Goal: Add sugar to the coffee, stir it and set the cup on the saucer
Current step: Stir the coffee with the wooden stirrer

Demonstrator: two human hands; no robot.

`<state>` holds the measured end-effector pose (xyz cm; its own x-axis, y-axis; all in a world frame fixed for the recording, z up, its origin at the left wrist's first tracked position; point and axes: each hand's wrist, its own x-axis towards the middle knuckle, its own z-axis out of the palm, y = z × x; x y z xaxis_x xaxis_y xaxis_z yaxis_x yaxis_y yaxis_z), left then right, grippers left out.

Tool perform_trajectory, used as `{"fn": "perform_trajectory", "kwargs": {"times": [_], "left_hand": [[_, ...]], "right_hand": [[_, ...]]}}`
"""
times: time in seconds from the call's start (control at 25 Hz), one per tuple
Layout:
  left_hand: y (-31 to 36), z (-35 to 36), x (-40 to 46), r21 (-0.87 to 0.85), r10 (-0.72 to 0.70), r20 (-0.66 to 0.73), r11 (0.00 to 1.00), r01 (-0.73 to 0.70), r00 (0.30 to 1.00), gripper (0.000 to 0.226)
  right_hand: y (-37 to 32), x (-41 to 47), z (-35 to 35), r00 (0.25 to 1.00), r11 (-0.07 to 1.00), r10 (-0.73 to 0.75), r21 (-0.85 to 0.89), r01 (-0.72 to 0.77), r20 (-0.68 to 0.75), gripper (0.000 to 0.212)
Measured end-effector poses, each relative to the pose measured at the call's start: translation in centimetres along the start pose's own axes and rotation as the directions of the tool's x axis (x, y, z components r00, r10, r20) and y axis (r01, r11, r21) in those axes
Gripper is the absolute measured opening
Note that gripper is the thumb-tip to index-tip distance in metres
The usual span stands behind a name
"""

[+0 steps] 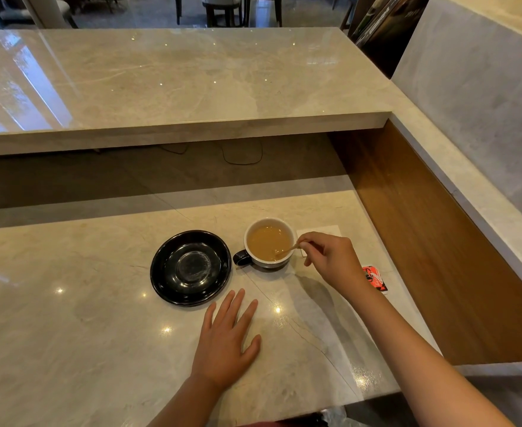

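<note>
A white cup [269, 264] with a dark handle holds light brown coffee [266, 243] and stands on the marble counter. An empty black saucer [164, 278] lies just left of it, apart from the cup. My right hand [330, 260] is to the right of the cup, pinching a thin stirrer [288, 249] whose tip dips into the coffee. My left hand [226, 337] rests flat on the counter below the saucer, fingers spread, holding nothing. A red and white packet [375, 280] lies partly hidden behind my right wrist.
A white napkin [324, 231] lies behind my right hand. A raised marble ledge [176, 131] overhangs the back of the counter [69, 303], with cables in the recess beneath. A wooden side panel [438, 241] walls off the right. The counter's front edge runs near my forearms.
</note>
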<state>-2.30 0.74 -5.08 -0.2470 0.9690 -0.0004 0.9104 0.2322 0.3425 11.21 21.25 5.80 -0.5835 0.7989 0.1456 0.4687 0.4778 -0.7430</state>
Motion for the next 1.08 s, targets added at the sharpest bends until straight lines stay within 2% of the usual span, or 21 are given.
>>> {"fn": "perform_trajectory", "kwargs": {"times": [0.12,0.24,0.32,0.52,0.68,0.8,0.96,1.08], "left_hand": [[0.0,0.0,0.1,0.000,0.001,0.002,1.000,-0.001,1.000,0.061],[-0.1,0.1,0.1,0.000,-0.002,0.007,1.000,0.002,1.000,0.061],[-0.2,0.2,0.0,0.006,-0.005,0.011,1.000,0.005,1.000,0.062],[-0.2,0.3,0.1,0.020,-0.006,0.011,1.000,0.006,1.000,0.063],[-0.3,0.5,0.1,0.014,-0.010,0.010,1.000,0.010,1.000,0.063],[-0.3,0.5,0.1,0.009,-0.008,0.010,1.000,0.007,1.000,0.063],[-0.3,0.5,0.1,0.009,-0.008,0.011,1.000,0.008,1.000,0.063],[-0.3,0.4,0.1,0.012,-0.004,0.012,1.000,0.004,1.000,0.062]], "right_hand": [[0.0,-0.1,0.9,0.994,0.982,0.113,0.151,-0.109,-0.014,0.014],[0.1,0.3,2.1,0.985,0.953,0.163,0.265,-0.144,-0.049,0.014],[0.2,0.7,2.5,0.980,0.948,0.178,0.280,-0.148,-0.085,0.015],[0.5,0.9,2.0,0.981,0.991,0.081,0.121,-0.060,-0.177,0.015],[0.5,0.4,0.7,0.992,0.992,-0.071,-0.113,0.059,-0.109,0.011],[0.2,0.2,-0.1,0.995,0.984,-0.084,-0.163,0.076,-0.045,0.011],[-0.1,0.1,-0.3,0.994,0.994,0.106,0.015,-0.106,-0.005,0.012],[-0.1,0.0,0.4,0.977,0.955,0.214,0.206,-0.213,0.016,0.014]]}}
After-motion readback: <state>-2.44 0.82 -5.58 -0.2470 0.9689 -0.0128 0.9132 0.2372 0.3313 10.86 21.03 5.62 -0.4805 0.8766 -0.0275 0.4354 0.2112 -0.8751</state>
